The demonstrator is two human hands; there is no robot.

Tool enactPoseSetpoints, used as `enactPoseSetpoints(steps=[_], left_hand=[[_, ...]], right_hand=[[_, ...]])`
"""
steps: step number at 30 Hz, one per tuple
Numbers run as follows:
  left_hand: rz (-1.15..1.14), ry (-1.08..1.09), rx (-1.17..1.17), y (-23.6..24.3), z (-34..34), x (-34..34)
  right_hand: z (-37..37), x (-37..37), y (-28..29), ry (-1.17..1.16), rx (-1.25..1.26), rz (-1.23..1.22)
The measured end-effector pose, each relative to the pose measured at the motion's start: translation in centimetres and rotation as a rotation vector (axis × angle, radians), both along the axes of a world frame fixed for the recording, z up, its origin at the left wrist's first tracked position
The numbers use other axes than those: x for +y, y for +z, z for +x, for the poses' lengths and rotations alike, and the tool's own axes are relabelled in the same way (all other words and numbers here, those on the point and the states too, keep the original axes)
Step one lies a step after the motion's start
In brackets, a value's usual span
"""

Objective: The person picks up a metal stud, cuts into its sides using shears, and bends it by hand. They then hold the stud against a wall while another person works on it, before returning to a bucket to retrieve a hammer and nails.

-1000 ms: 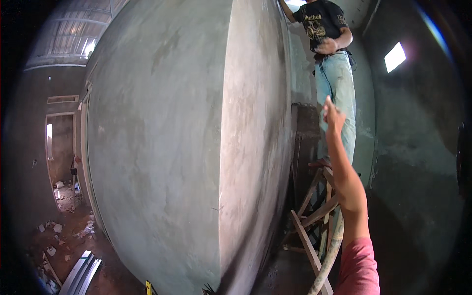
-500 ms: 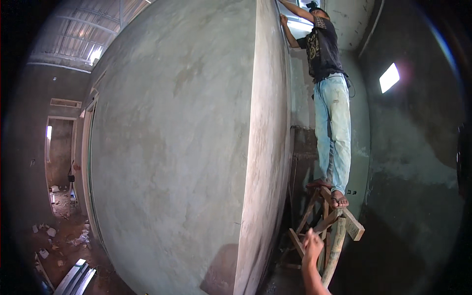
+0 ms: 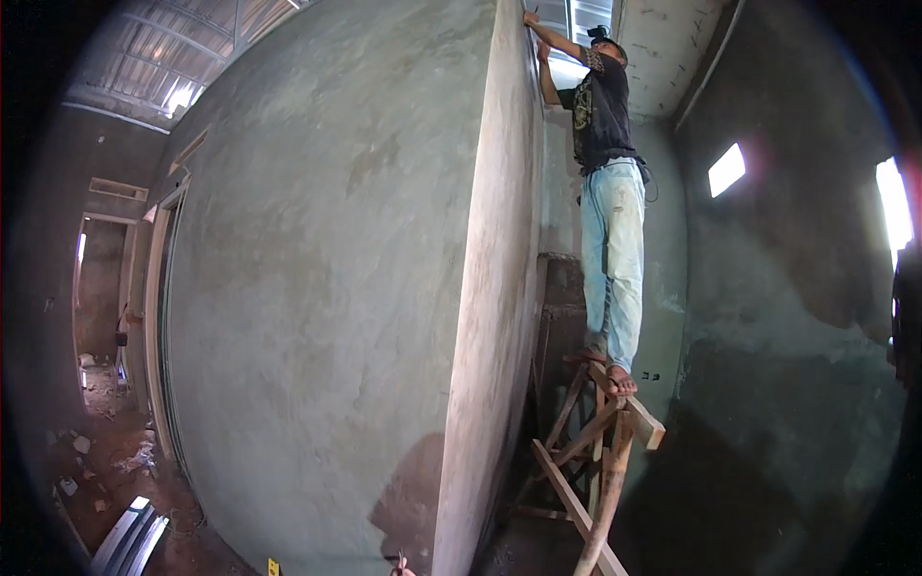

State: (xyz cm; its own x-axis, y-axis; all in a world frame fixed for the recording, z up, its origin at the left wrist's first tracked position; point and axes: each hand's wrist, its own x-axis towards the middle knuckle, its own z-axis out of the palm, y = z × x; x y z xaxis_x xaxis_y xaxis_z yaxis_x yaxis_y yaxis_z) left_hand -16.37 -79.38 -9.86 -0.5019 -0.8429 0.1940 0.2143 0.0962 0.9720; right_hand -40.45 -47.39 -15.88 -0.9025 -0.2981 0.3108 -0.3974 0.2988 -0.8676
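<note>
At the bottom edge, a small part of my left hand (image 3: pixel 403 566) shows near the plastered wall (image 3: pixel 317 288), fingers closed around something thin that I cannot make out. A yellow tool (image 3: pixel 274 566) shows to its left, partly cut off. My right hand is out of view. The wall ends in a paler vertical face (image 3: pixel 480 317). Beside it a co-worker (image 3: pixel 602 115) in a dark shirt and pale jeans stands high on a wooden trestle (image 3: pixel 586 451), both hands raised to the wall's upper edge.
Metal strips (image 3: pixel 134 538) and scattered rubble (image 3: pixel 86 446) lie on the floor at left, before a doorway (image 3: pixel 106 278). A dark plastered wall (image 3: pixel 768 384) with small bright openings stands at right, and corrugated roofing (image 3: pixel 173 48) shows overhead.
My raised right arm has dropped out of view, and a hand now shows at the bottom middle. The co-worker has turned toward the wall and raised both hands to its upper edge.
</note>
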Motion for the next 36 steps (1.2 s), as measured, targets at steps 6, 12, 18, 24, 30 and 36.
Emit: enactPoseSetpoints(steps=[6,12,18,24,30,36], left_hand=[[0.346,0.067,0.009,-1.6,0.7,6.9],[0.432,0.144,-0.118,-12.2,1.6,15.0],[0.717,0.047,-0.19,-10.8,5.4,21.4],[0.628,-0.122,-0.378,-4.1,8.3,25.4],[0.469,-0.137,-0.405,-14.1,5.4,23.4],[0.452,-0.169,-0.385,-12.3,6.0,22.7]], right_hand=[[12.7,10.8,5.9,-0.102,-0.313,0.022],[14.7,12.2,6.7,-0.076,-0.348,-0.091],[15.2,11.8,7.2,-0.036,-0.374,-0.167],[15.6,11.3,7.3,-0.01,-0.404,-0.224],[16.0,10.4,7.3,0.016,-0.43,-0.271],[16.0,9.6,7.1,0.03,-0.459,-0.295]])
